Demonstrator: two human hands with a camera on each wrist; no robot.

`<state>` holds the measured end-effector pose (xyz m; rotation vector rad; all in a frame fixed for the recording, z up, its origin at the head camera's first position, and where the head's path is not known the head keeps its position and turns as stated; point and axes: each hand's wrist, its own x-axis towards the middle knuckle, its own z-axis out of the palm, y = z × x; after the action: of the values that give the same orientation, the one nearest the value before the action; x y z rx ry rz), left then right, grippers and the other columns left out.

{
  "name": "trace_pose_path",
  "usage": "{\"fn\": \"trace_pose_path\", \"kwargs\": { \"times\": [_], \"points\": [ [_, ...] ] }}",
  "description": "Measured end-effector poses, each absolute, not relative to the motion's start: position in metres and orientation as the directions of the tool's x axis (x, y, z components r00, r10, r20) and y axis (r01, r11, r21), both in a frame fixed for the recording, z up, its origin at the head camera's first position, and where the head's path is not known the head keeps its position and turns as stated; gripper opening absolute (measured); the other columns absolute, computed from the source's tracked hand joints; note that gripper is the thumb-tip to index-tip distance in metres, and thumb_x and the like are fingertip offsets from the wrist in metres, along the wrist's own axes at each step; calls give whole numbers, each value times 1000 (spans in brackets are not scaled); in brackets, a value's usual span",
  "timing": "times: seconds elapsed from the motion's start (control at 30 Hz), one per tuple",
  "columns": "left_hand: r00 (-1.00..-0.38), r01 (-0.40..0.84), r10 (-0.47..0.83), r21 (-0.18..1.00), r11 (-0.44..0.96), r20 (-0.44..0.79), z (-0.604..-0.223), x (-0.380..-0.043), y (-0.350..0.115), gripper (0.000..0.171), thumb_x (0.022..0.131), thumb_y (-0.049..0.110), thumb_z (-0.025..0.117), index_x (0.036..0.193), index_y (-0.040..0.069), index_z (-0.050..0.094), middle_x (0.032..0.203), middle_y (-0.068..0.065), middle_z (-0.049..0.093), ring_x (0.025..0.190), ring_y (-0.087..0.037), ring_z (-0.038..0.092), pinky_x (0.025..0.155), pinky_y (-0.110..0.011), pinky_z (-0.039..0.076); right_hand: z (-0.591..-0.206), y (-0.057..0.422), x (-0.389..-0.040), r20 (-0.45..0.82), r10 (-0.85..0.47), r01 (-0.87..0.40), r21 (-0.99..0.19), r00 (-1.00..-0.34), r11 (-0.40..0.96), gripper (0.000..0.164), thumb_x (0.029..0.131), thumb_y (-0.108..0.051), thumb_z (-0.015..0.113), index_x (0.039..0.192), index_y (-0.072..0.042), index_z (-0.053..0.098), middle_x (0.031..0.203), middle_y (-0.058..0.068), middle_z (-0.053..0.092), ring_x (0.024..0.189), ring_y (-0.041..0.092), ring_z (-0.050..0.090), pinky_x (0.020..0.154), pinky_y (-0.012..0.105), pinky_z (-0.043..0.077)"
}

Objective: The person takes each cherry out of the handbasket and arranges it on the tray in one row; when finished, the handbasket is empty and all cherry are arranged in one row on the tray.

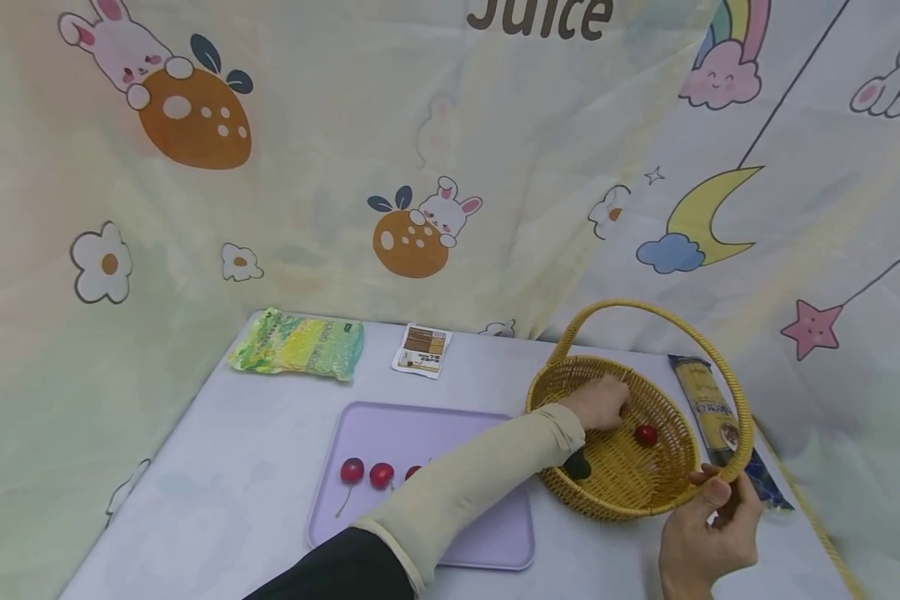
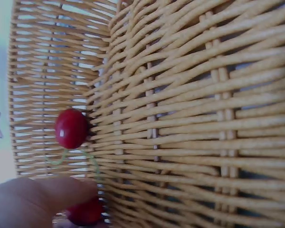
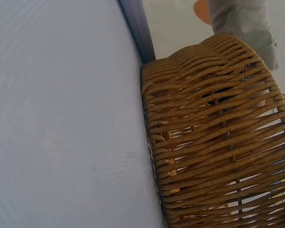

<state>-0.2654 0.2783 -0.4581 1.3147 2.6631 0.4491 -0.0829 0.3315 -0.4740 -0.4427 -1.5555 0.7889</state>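
My left hand (image 1: 602, 402) reaches across into the yellow wicker basket (image 1: 621, 510), its fingers curled downward. In the left wrist view a finger (image 2: 33, 199) lies over a cherry (image 2: 85, 212), which the hand appears to pinch. Another red cherry (image 2: 71, 128) with a green stem lies just beyond it against the weave. My right hand (image 1: 712, 533) grips the basket where its arched handle meets the near right rim. On the lilac tray (image 1: 412, 421) lie cherries (image 1: 352, 471), partly hidden by the left sleeve. The right wrist view shows the basket's outer side, without the right hand.
A yellow-green packet (image 1: 300, 343) lies at the table's back left, with a small white-and-brown sachet (image 1: 422, 350) beside it. Right of the basket is a long yellow-and-blue package (image 1: 708, 404). A printed curtain (image 1: 307, 208) hangs behind the table. Under the left wrist shows something dark (image 1: 577, 465).
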Motion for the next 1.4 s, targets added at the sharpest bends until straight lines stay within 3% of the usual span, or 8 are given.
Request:
{"fn": "trace_pose_path", "kwargs": {
  "times": [0.17, 0.4, 0.6, 0.83, 0.97, 1.17, 1.4],
  "points": [
    [-629, 735, 775, 370, 568, 60, -448, -264, 264, 10, 97, 10, 72, 95, 15, 63, 87, 6, 62, 73, -4, 55, 58, -15, 41, -470, 325, -81, 710, 688, -179, -704, -148, 688, 31, 110, -22, 54, 126, -2, 70, 100, -28, 61, 84, -14, 59, 76, 4, 42],
    [-637, 684, 751, 577, 446, 173, -427, -268, 228, 18, 96, 21, 78, 113, 15, 79, 103, 10, 75, 84, 4, 61, 71, -7, 45, -466, 326, -79, 703, 697, -193, -711, -142, 677, 32, 109, -23, 55, 125, 0, 70, 101, -25, 64, 84, -14, 60, 76, 4, 43],
    [-587, 688, 789, 624, 369, 181, -419, -263, 186, 33, 100, 30, 73, 130, 16, 75, 115, 11, 77, 90, 12, 63, 78, -4, 46, -467, 331, -76, 697, 703, -176, -717, -143, 675, 29, 109, -22, 56, 125, -4, 71, 101, -27, 64, 84, -14, 60, 76, 3, 43],
    [-534, 718, 819, 623, 310, 209, -410, -252, 122, 34, 101, 30, 72, 131, 14, 74, 113, 6, 80, 87, 9, 64, 77, -8, 49, -465, 328, -77, 686, 709, -171, -728, -162, 664, 28, 109, -23, 55, 127, -8, 71, 101, -28, 62, 85, -13, 59, 78, 3, 43],
    [-552, 679, 807, 674, 290, 209, -409, -245, 88, 34, 100, 29, 74, 129, 13, 76, 113, 4, 80, 85, 9, 66, 74, -11, 53, -461, 325, -80, 687, 707, -189, -727, -169, 660, 29, 109, -24, 54, 127, -8, 70, 101, -26, 63, 86, -12, 60, 78, 4, 44],
    [-586, 571, 793, 778, 262, 164, -418, -231, 49, 34, 96, 25, 78, 126, 10, 77, 110, 5, 81, 91, 9, 71, 81, -14, 57, -467, 329, -82, 676, 715, -164, -737, -178, 656, 28, 110, -25, 53, 129, -12, 69, 102, -30, 61, 87, -13, 58, 78, 5, 42],
    [-595, 515, 800, 801, 306, 77, -431, -214, 22, 32, 91, 21, 83, 122, 12, 79, 107, 6, 81, 91, 8, 72, 81, -15, 58, -477, 337, -84, 673, 716, -149, -740, -186, 656, 28, 109, -26, 54, 130, -15, 69, 102, -32, 61, 87, -14, 59, 77, 4, 42]
  ]
}}
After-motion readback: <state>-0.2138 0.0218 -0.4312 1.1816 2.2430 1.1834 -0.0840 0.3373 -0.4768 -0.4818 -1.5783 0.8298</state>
